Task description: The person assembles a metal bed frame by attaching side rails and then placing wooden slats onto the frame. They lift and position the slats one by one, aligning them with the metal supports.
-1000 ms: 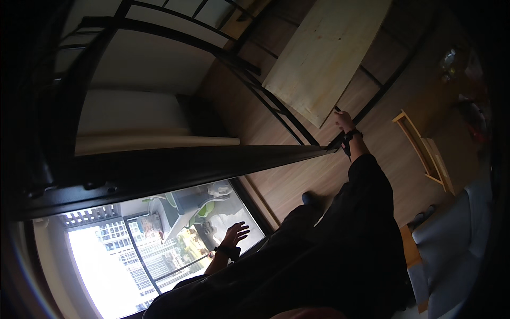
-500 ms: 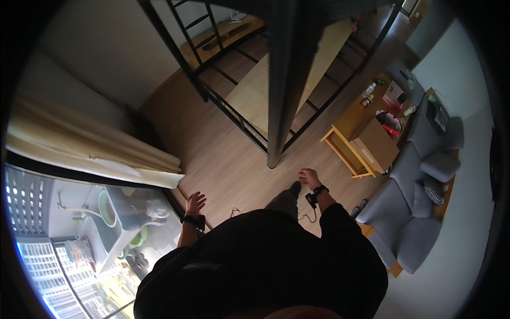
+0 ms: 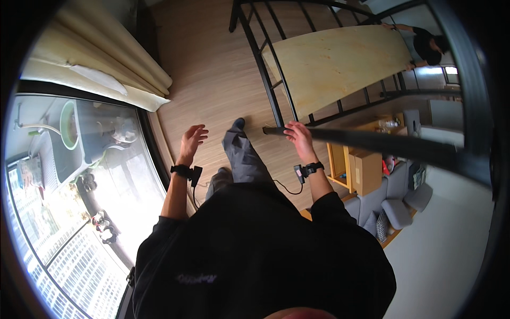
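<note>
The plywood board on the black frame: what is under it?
Under the plywood board run the black frame's cross slats, showing past its lower edge, with wooden floor below. The slats and floor directly beneath the board are covered. The right hand rests on a black rail.

You have one clear package in view: a brown cardboard box (image 3: 367, 171), roughly cube-shaped, standing upright in the light wooden shelf unit (image 3: 337, 159) to your right, just beside the grey sofa (image 3: 401, 183). On top of that unit sit a few small items (image 3: 386, 124), too small and blurred for you to tell whether they are packets or bottles. You can make out no signs, screens or readable labels.
</note>
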Tool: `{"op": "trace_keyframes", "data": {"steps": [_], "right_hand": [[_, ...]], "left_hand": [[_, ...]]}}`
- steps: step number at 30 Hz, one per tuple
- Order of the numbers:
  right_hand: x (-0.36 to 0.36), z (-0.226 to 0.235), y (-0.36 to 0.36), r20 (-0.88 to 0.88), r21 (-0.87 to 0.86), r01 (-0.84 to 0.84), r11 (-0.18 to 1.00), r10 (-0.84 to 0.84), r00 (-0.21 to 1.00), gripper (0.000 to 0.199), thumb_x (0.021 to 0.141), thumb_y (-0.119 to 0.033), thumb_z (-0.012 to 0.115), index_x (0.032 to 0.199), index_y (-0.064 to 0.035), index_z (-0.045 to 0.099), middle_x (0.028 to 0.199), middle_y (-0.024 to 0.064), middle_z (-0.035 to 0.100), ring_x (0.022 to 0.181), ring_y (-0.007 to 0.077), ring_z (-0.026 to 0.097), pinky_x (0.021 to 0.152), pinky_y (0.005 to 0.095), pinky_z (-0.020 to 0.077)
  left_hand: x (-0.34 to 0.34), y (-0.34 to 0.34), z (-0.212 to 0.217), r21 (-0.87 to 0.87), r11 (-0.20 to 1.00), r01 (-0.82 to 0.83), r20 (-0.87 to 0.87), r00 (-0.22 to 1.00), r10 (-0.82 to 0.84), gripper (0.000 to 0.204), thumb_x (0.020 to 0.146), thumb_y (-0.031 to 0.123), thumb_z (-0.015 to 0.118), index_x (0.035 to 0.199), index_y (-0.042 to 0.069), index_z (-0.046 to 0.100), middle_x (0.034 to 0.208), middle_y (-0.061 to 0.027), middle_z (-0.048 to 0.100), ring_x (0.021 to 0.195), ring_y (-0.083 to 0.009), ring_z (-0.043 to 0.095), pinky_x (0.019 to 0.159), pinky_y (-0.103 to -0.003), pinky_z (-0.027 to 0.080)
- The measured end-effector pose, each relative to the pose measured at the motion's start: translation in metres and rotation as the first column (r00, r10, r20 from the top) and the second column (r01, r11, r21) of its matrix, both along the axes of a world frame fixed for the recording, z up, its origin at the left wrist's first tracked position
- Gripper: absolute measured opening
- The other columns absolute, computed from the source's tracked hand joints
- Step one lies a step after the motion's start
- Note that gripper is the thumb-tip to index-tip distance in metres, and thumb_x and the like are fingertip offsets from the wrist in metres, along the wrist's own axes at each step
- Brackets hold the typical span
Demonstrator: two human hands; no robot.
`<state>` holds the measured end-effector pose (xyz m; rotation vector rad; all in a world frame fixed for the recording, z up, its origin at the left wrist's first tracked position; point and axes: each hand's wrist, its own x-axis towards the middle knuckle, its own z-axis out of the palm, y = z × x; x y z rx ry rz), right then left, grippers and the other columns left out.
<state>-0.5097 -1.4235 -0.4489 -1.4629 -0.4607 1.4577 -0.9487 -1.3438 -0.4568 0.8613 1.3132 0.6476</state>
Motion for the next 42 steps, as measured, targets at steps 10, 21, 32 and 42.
{"op": "trace_keyframes", "data": {"steps": [10,21,32,42], "right_hand": [[0.063,-0.055,0.194,0.123,-0.068,0.274,0.959,-0.265,0.956,0.03,0.102,-0.018,0.064,0.13,-0.01,0.061,0.121,0.0082,0.07,0.107,0.0219,0.068,0.092,0.0359,0.0504],[0.17,-0.137,0.254,0.051,-0.483,0.528,0.699,-0.579,0.814,0.04,0.105,-0.03,0.061,0.14,-0.0114,0.057,0.136,0.0049,0.065,0.118,0.0225,0.063,0.097,0.0381,0.0497],[0.2,-0.209,0.361,0.113,-0.489,0.483,0.727,-0.496,0.861,0.039,0.102,-0.029,0.064,0.136,-0.0102,0.06,0.13,0.0056,0.069,0.119,0.0242,0.065,0.101,0.0405,0.0493],[0.212,-0.344,0.467,0.356,-0.421,0.582,0.696,-0.463,0.812,0.054,0.097,-0.025,0.067,0.144,-0.0023,0.053,0.134,0.01,0.062,0.125,0.0255,0.059,0.104,0.0405,0.0481]], "left_hand": [[0.047,0.13,-0.04,-0.039,0.991,0.129,-0.058,0.99,-0.131,0.031,0.106,0.024,0.058,0.126,0.001,0.065,0.109,-0.0107,0.074,0.097,-0.0168,0.068,0.085,-0.031,0.053],[0.125,0.349,-0.091,0.009,0.91,0.415,-0.051,0.909,-0.414,0.029,0.108,0.018,0.056,0.13,0.0,0.063,0.114,-0.0111,0.072,0.108,-0.0197,0.068,0.095,-0.034,0.053],[0.23,0.622,-0.116,0.283,0.587,0.759,-0.434,0.647,-0.627,0.022,0.1,0.018,0.061,0.118,0.007,0.066,0.096,-0.0124,0.07,0.089,-0.0296,0.069,0.079,-0.04,0.056],[0.356,0.798,-0.153,0.597,-0.018,0.802,-0.71,0.519,-0.476,0.014,0.093,0.007,0.066,0.106,0.008,0.07,0.097,-0.0066,0.068,0.092,-0.0292,0.064,0.08,-0.04,0.054]]}}
